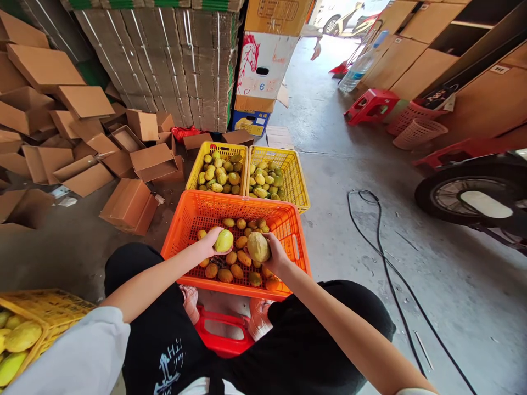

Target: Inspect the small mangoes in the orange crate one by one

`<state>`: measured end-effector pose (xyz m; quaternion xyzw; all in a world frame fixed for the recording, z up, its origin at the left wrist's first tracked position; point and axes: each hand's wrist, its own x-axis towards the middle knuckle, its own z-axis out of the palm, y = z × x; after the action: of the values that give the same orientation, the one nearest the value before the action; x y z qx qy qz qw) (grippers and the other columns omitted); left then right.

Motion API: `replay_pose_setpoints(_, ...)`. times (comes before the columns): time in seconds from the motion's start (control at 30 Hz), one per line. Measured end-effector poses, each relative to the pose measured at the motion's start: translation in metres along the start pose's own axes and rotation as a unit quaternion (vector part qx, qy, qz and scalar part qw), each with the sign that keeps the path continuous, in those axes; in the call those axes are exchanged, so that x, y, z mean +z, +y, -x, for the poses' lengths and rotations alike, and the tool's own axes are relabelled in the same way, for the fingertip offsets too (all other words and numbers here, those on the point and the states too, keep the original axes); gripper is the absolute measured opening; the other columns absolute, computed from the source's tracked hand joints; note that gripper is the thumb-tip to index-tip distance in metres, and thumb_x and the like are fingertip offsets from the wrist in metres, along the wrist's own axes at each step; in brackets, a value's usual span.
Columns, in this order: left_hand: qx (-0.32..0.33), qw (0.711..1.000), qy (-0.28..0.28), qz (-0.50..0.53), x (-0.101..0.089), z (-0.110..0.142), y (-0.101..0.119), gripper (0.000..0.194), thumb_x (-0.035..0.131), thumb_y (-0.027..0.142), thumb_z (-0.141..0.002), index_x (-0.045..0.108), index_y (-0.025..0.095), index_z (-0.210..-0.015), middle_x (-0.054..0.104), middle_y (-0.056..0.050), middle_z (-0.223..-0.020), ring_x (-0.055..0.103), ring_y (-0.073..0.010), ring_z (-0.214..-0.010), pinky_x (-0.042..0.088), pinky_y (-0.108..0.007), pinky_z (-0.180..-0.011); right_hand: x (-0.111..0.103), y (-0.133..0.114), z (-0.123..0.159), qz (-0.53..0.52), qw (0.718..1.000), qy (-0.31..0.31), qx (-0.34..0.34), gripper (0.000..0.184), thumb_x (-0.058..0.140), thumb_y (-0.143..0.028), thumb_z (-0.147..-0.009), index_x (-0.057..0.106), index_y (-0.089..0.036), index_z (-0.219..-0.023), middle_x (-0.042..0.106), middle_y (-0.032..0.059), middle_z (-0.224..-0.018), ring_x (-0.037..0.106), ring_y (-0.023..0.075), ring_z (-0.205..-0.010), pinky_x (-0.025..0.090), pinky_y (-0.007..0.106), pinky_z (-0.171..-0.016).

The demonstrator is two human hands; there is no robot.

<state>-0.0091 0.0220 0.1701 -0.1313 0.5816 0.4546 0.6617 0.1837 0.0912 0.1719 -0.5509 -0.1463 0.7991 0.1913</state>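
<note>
My left hand (213, 241) is closed around a smooth yellow-green oval fruit (224, 241). In my right hand (276, 253) is a larger, paler fruit (258, 247) with a dull, uneven skin. Both are held side by side, a little apart, over an orange plastic crate (236, 286) in front of my knees. Inside that crate lie many orange-brown fruits (225, 275), some with dark patches. Behind it, touching or nearly so, stand a yellow crate (195, 170) of yellow-green fruits on the left and a second yellow crate (297, 181) on the right, partly filled with greener ones.
Another yellow crate (61, 315) of yellow fruit stands at my left. Opened cardboard boxes (128, 206) are heaped on the left floor. A red stool (224, 343) is beneath me. A black cable (385, 258) and a motorbike wheel (461, 200) are to the right.
</note>
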Motion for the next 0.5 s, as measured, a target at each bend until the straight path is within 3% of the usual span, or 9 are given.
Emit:
replay_pose_setpoints(0.1, -0.008, 0.999, 0.044, -0.002, 0.003, 0.006, 0.002, 0.012, 0.060, 0.031, -0.112, 0.065, 0.021, -0.111, 0.073, -0.005, -0.081, 0.072, -0.0200, -0.065, 0.066, -0.031, -0.063, -0.002, 0.002, -0.003, 0.007, 1.000, -0.002, 0.001, 0.014, 0.064, -0.035, -0.088, 0.066, -0.028, -0.099, 0.077, 0.0055, -0.083, 0.084, 0.0306, -0.086, 0.073, 0.044, -0.075)
replay_pose_setpoints(0.23, 0.012, 0.999, 0.028, -0.042, 0.005, 0.013, 0.003, 0.019, 0.070, 0.038, -0.112, 0.065, 0.020, -0.106, 0.074, -0.006, -0.082, 0.073, -0.0193, -0.064, 0.064, -0.029, -0.061, -0.006, 0.005, -0.007, 0.043, 0.998, -0.014, -0.037, 0.019, 0.077, -0.040, -0.089, 0.066, -0.027, -0.096, 0.077, 0.0027, -0.081, 0.081, 0.0267, -0.078, 0.069, 0.036, -0.068)
replay_pose_setpoints(0.4, 0.073, 0.994, 0.009, -0.083, 0.002, 0.015, 0.003, 0.036, 0.100, 0.023, -0.087, 0.066, 0.020, -0.097, 0.074, -0.003, -0.081, 0.072, -0.0174, -0.067, 0.067, -0.030, -0.066, -0.009, 0.006, -0.007, 0.072, 0.993, -0.042, -0.089, 0.026, 0.091, -0.030, -0.080, 0.070, -0.025, -0.095, 0.077, -0.0003, -0.082, 0.074, 0.0190, -0.070, 0.063, 0.027, -0.061)
replay_pose_setpoints(0.5, 0.089, 0.994, 0.030, -0.059, 0.000, 0.016, 0.006, 0.037, 0.100, 0.018, -0.083, 0.065, 0.021, -0.094, 0.073, 0.000, -0.082, 0.071, -0.0159, -0.068, 0.069, -0.030, -0.068, -0.009, 0.003, -0.005, 0.050, 0.996, -0.046, -0.062, 0.020, 0.084, -0.032, -0.085, 0.068, -0.025, -0.093, 0.077, 0.0018, -0.081, 0.077, 0.0211, -0.071, 0.065, 0.029, -0.063)
